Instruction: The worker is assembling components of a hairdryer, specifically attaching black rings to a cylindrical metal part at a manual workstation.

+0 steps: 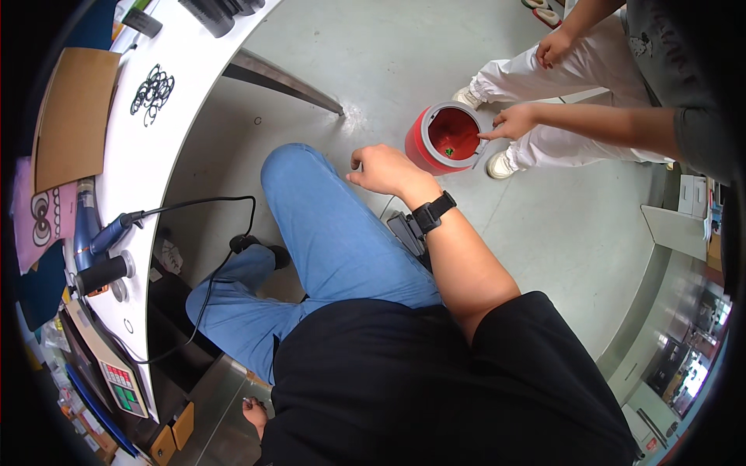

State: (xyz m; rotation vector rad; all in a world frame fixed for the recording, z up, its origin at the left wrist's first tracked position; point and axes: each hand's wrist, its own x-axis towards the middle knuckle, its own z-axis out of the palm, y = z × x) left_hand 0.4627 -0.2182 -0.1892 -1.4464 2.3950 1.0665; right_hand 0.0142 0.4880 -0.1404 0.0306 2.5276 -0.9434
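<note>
My right hand (385, 169), with a black strap on its wrist, hovers near my right knee, just left of a red bin (418, 147). Its fingers bend loosely with a gap between thumb and forefinger, and nothing shows in them. The bin has a grey rim; a small green thing (449, 152) lies inside. Low at the left, my left hand (254, 414) hangs beside my body near the desk drawers. Its fingers curl in, and a tiny pale spot shows at the tips, too small to name. Another person's hand (509, 123) points at the bin's rim.
On the white desk (183, 85) at left lie a pile of black rings (153, 93), a brown board (78, 116) and a blue-handled corded tool (113, 235). Its black cable (254, 210) loops over my left leg. A metal desk leg (287, 81) stands ahead. A person in white trousers (559, 81) faces the bin.
</note>
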